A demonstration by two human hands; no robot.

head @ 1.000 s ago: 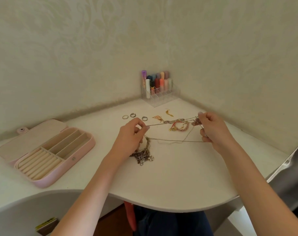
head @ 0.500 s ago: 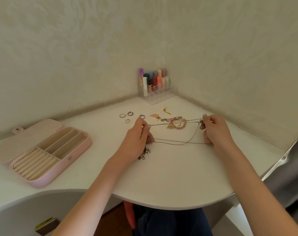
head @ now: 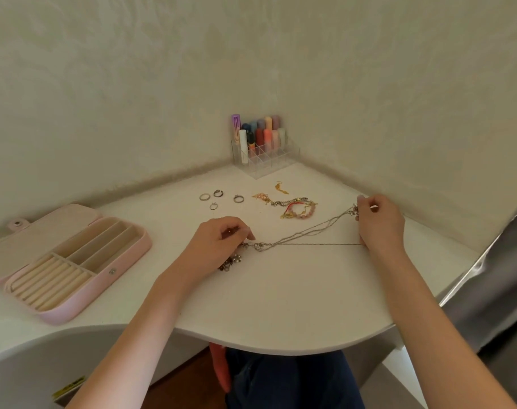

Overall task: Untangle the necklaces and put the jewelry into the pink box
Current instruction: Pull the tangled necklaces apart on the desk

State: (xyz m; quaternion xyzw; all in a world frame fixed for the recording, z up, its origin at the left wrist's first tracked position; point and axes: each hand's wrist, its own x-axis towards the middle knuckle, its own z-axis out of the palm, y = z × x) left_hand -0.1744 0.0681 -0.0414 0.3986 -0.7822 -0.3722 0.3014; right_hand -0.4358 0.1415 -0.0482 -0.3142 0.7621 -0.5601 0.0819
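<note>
With the pink box point(head: 74, 302) open and empty, both hands' fingers pinched the tangled necklaces point(head: 304, 236) stretched over the worktop point(head: 281, 305), left hand point(head: 219, 240) at the knot, right hand point(head: 379, 221) at the clasps.

clear organizer point(head: 269, 160) of lipsticks point(head: 258, 134), white desk point(head: 281, 305)

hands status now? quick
Left hand: closed, pinching the tangled end of the necklace chains.
Right hand: closed, pinching the other end of the same chains.
</note>
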